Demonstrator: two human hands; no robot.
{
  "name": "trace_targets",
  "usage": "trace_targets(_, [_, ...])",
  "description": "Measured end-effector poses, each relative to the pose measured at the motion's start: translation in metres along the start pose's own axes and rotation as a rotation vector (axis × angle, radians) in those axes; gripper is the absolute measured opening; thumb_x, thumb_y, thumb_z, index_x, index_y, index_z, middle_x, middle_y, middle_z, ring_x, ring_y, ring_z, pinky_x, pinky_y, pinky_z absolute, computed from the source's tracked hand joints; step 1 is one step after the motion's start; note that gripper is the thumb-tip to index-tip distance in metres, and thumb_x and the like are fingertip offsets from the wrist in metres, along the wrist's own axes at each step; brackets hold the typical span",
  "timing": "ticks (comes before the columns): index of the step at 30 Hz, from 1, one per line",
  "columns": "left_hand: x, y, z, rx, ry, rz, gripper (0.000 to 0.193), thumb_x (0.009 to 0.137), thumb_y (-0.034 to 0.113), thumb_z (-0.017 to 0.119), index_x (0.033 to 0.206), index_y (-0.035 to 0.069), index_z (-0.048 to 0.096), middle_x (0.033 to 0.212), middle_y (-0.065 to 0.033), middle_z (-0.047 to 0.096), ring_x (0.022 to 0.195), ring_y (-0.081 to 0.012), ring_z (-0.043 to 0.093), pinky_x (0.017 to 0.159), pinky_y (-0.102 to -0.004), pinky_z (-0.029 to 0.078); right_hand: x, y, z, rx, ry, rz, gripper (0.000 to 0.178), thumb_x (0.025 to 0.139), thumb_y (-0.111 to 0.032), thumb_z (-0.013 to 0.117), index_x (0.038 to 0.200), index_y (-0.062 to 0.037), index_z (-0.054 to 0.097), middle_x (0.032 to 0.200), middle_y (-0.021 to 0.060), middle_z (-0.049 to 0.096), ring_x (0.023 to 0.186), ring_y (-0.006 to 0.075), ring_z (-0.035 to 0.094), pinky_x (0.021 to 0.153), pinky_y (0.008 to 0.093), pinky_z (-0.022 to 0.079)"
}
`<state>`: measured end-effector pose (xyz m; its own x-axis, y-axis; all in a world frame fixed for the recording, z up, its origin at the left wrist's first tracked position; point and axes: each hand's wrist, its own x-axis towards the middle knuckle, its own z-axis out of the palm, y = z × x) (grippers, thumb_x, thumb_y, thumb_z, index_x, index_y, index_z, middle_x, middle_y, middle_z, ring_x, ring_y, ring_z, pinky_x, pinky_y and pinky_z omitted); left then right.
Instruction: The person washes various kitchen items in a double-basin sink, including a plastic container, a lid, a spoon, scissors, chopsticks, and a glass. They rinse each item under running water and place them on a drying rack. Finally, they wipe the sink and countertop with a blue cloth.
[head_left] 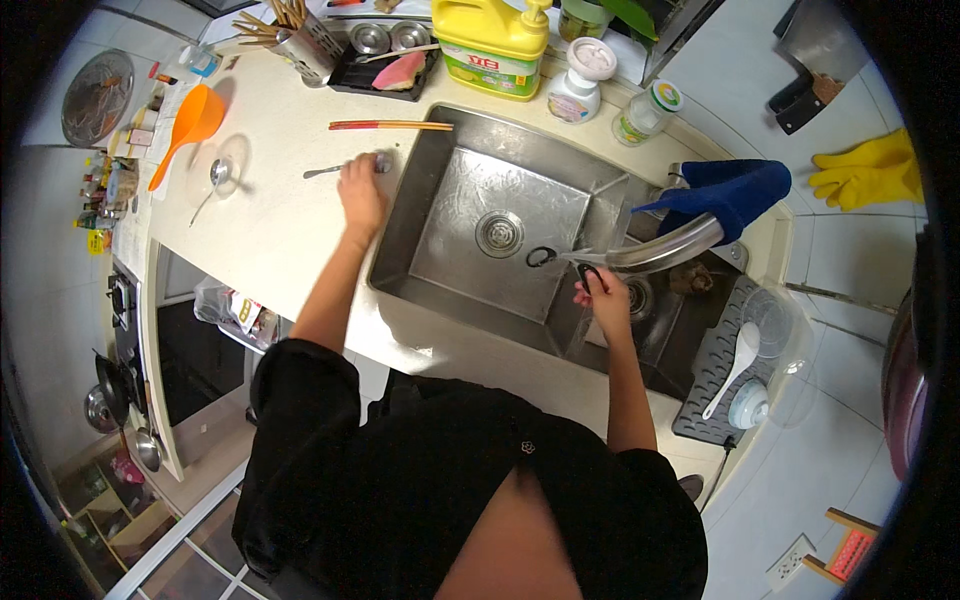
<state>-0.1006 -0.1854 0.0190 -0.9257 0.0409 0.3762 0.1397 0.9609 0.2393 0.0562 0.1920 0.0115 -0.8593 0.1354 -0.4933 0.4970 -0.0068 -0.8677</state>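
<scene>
My left hand point(360, 195) reaches over the pale counter point(270, 240) and closes its fingertips on a metal spoon point(325, 171) lying beside the sink's left rim. My right hand point(603, 300) holds black-handled scissors point(543, 258) over the divider of the steel double sink point(470, 140), right under the curved faucet spout point(665, 248). One handle loop sticks out to the left of my fingers. The blades are hidden by the spout and my hand.
Red chopsticks point(390, 125) lie behind the spoon. An orange scoop point(190, 125) and a metal ladle point(219, 173) are at the left. A yellow detergent bottle point(495, 45), a white dispenser point(580, 80), a blue cloth point(735, 190) and a grey drying mat point(705, 375) ring the sink.
</scene>
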Motion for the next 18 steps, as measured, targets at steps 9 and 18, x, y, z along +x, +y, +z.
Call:
trace_targets(9, [0.024, -0.019, 0.004, -0.212, -0.233, 0.223, 0.025, 0.079, 0.002, 0.042, 0.104, -0.001, 0.046, 0.09, -0.0193, 0.049, 0.085, -0.0335, 0.047, 0.075, -0.0375, 0.04, -0.041, -0.029, -0.008, -0.399, 0.26, -0.336, 0.021, 0.085, -0.012, 0.045, 0.1, 0.0016, 0.051, 0.077, 0.014, 0.059, 0.063, 0.0171, 0.058, 0.059, 0.0292, 0.046])
trace_targets(18, [-0.05, 0.183, 0.061, -1.476, -1.054, -0.88, 0.006, 0.086, 0.009, 0.041, 0.089, 0.006, 0.046, 0.068, -0.0043, 0.051, 0.048, -0.0095, 0.04, 0.038, -0.0219, 0.03, -0.097, 0.032, -0.09, 0.205, 0.591, -0.277, 0.026, 0.087, -0.015, 0.044, 0.108, 0.0001, 0.048, 0.082, 0.0108, 0.061, 0.065, 0.0138, 0.06, 0.056, 0.0255, 0.047])
